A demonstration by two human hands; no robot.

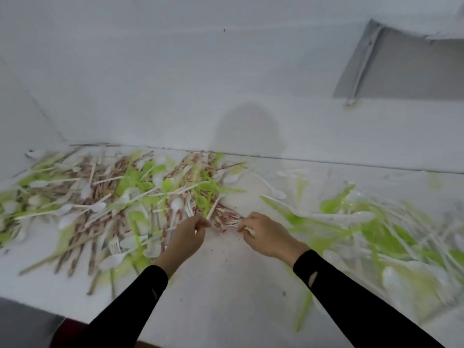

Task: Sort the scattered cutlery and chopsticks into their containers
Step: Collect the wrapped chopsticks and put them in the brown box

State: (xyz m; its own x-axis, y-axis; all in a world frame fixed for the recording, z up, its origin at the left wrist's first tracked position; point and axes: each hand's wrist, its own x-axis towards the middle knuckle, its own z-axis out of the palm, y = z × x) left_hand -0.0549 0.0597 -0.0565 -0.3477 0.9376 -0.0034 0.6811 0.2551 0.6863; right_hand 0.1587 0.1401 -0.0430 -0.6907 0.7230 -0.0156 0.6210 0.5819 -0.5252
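Observation:
A large heap of white plastic spoons and forks, green cutlery and paper-wrapped chopsticks (118, 197) covers the left of the white table (221, 285). A second spread of green and white cutlery (371, 229) lies on the right. My left hand (187, 234) pinches a bare wooden chopstick (213, 207) at the heap's near edge. My right hand (266, 234) grips a white plastic fork (232, 223), tines pointing left, over a few red-patterned wrapped chopsticks (224, 217). The picture is blurred.
A white wall rises right behind the table. A grey panel (401, 66) sits on the wall at upper right. The table's front edge runs along the bottom left, with dark floor (22, 327) below it. No containers show.

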